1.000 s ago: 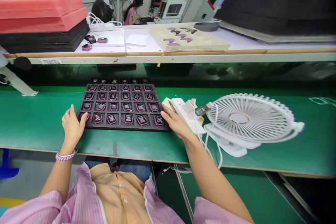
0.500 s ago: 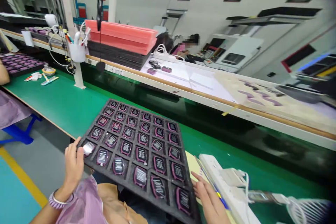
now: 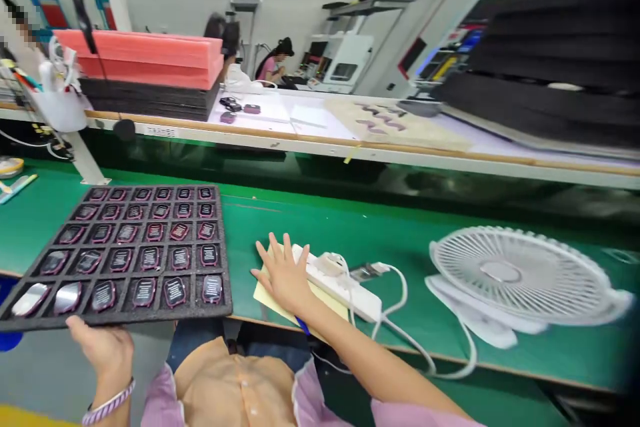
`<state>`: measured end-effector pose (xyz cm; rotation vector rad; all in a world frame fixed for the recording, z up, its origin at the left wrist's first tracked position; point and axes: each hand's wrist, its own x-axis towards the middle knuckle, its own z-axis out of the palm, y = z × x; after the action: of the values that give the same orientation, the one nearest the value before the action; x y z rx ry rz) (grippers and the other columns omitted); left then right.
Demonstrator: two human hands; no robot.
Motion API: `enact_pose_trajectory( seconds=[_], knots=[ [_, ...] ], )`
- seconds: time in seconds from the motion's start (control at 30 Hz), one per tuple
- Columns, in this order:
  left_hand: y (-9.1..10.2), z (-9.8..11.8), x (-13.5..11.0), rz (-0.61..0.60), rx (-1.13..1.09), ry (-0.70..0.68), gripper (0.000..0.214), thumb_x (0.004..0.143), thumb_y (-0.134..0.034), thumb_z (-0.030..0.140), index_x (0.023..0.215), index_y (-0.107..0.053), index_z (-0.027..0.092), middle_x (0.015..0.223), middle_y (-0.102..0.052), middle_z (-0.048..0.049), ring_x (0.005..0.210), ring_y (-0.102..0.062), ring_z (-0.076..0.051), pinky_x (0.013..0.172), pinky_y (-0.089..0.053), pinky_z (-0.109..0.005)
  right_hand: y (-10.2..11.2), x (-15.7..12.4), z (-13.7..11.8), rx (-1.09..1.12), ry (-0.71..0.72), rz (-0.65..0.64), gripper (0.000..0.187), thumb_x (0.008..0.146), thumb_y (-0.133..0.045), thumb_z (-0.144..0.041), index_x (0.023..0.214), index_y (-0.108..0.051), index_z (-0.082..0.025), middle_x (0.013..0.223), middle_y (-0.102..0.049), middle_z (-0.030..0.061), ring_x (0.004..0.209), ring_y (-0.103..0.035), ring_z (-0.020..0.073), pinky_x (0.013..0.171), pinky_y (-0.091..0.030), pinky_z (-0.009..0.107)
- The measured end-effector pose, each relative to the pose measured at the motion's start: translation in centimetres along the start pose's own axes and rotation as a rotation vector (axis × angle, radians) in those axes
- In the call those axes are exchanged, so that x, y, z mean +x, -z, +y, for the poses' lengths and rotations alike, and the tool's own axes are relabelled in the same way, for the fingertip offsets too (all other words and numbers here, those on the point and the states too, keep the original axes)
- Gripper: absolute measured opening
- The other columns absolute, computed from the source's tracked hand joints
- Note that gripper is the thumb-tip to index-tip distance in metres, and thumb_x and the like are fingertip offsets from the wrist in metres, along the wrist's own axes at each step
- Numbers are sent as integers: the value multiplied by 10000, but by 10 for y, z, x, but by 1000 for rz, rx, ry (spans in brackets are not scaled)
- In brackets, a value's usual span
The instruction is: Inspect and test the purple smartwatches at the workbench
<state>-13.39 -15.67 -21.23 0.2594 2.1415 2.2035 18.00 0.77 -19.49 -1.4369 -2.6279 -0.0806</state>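
My left hand (image 3: 106, 350) grips the front edge of a dark foam tray (image 3: 227, 283), thumb on the rim and fingers underneath. Its compartments hold watch-like pieces (image 3: 145, 291) with dark faces and purplish frames; the two at the front left shine brightly. The tray lies over the left part of the green bench, its front edge jutting past the bench edge. My right hand (image 3: 286, 279), fingers spread, rests flat over a yellow sheet of paper (image 3: 327, 300) and the left end of a white power strip (image 3: 367, 305). A blue pen end shows under the wrist.
A white fan (image 3: 530, 273) lies on the right of the green bench (image 3: 400, 227), with white cables near it. Along the back, a shelf carries pink foam sheets (image 3: 150, 57), a pen cup (image 3: 63, 107) and a black stack (image 3: 555, 67). People sit farther back.
The tray has moved left and been lowered toward the bench. My right hand has left its right edge for the paper and power strip. The view has swung right.
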Motion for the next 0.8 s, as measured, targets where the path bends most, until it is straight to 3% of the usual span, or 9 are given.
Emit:
enact_pose_trajectory(
  seconds=[0.1, 0.3, 0.47, 0.57, 0.7, 0.8],
  knots=[
    [-16, 20, -4, 151, -122, 166, 750, 971, -247, 526, 1562, -439, 105, 1429, -637, -164, 1421, -586, -314, 1222, -488, -541, 1, -10, 28, -23, -56, -40, 561, 1110, -523, -507, 1600, -537, -234, 1713, -303, 173, 1576, -198, 539, 1143, -132, 896],
    [-27, 34, -2, 99, -75, 168, 741, 935, -209, 547, 1487, -551, 190, 1385, -673, -111, 1413, -592, -339, 1097, -590, -564, -3, 18, 119, 132, -109, -20, 513, 1098, -486, -505, 1494, -640, -218, 1619, -473, 169, 1496, -444, 428, 1225, -147, 786],
    [-25, 33, -1, 169, -75, 192, 725, 909, -266, 474, 1490, -494, 104, 1416, -640, -153, 1398, -607, -305, 1117, -583, -509, 0, 40, 190, 196, -136, -2, 475, 1033, -493, -456, 1383, -702, -212, 1517, -596, 148, 1440, -521, 397, 1209, -80, 822],
    [-23, 29, 3, 186, -65, 189, 731, 917, -263, 508, 1486, -485, 107, 1435, -631, -157, 1354, -643, -267, 1112, -584, -441, -2, 43, 221, 228, -69, -35, 502, 981, -455, -420, 1329, -719, -173, 1474, -630, 165, 1425, -542, 393, 1219, -198, 786],
    [-19, 15, 21, 219, -19, 181, 697, 919, -267, 492, 1449, -512, 112, 1304, -696, -162, 1236, -707, -248, 1004, -638, -406, -16, 40, 237, 198, -49, 19, 675, 918, -408, -524, 1345, -709, -96, 1559, -529, 232, 1499, -435, 457, 1241, -247, 737],
    [-9, 4, 37, 286, 4, 161, 635, 894, -291, 450, 1353, -590, 129, 1123, -741, -133, 1108, -745, -247, 913, -668, -400, -26, 22, 219, 187, -57, 16, 722, 990, -340, -597, 1484, -636, -161, 1650, -424, 186, 1569, -307, 458, 1220, -241, 781]
  ],
)
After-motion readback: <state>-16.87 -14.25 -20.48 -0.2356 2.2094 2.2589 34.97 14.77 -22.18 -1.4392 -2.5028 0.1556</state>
